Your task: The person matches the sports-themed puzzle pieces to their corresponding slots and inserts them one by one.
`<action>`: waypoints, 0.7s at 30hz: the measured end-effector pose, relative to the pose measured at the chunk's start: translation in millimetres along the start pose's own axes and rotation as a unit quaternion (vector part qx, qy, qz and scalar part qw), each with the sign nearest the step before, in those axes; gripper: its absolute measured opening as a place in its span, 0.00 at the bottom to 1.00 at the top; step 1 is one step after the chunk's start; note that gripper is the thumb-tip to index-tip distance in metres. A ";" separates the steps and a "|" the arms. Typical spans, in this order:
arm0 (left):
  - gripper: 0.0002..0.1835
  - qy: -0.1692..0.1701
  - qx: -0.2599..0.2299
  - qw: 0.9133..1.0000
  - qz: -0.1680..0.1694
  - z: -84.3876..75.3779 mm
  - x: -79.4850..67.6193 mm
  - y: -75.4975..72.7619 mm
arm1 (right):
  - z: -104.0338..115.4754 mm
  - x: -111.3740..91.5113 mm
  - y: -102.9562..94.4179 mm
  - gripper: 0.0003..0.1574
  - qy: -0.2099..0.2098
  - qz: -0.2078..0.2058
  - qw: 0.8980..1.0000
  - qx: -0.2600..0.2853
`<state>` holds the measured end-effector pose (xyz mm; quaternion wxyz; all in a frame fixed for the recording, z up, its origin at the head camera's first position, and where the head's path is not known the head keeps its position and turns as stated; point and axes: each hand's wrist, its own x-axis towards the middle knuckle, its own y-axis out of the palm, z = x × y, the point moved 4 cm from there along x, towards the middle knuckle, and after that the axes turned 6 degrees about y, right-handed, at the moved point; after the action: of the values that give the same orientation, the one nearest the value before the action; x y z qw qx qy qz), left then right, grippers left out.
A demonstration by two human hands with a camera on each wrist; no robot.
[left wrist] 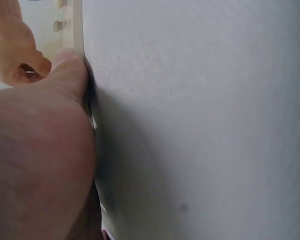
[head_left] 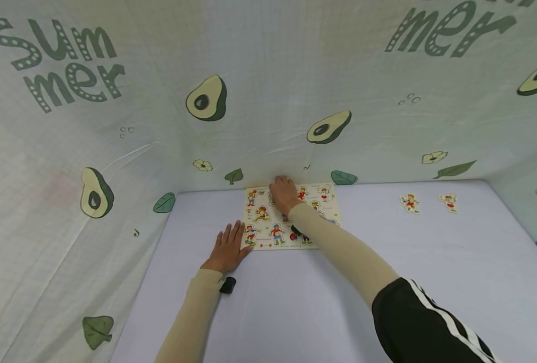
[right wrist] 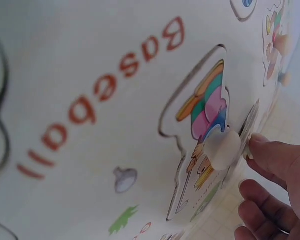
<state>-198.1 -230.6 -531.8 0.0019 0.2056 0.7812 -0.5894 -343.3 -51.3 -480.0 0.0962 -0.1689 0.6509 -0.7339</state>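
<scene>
A wooden peg puzzle board (head_left: 268,202) with printed sports figures lies against the back wall. My left hand (head_left: 225,249) is spread on the table at the board's left side, its thumb reaching the front left corner. In the left wrist view that thumb (left wrist: 70,70) presses along the board's edge. My right hand (head_left: 284,192) is over the board's back edge, the forearm crossing the board. In the right wrist view its fingertips pinch a thin puzzle piece (right wrist: 249,120), seen edge-on and tilted. Beside it, a golfer piece (right wrist: 210,107) with a round peg (right wrist: 222,150) sits on the board.
Two loose figure pieces, one with a ball (head_left: 410,203) and one in white and red (head_left: 449,202), lie on the table's back right. A cloth wall (head_left: 268,101) printed with avocados rises behind the white table (head_left: 268,302). The right forearm hides part of the board.
</scene>
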 end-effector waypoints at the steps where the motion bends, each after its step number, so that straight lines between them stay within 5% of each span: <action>1: 0.44 0.000 0.002 1.000 0.000 0.2 0.5 0.2 | 0.5 0.7 0.8 0.11 0.000 0.003 1.000 -0.001; 13: 0.43 0.002 -0.001 1.000 -0.006 -3.3 3.0 1.1 | 0.0 4.2 7.2 0.09 0.018 -0.002 1.000 -0.009; 21: 0.44 0.004 0.006 1.000 -0.012 3.7 2.7 5.8 | -5.2 -6.4 -10.8 0.12 0.006 -0.010 1.000 -0.005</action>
<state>-199.5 -231.9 -539.0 -0.0093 0.1986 0.7801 -0.5933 -338.4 -42.7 -470.6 0.0842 -0.1719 0.6535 -0.7323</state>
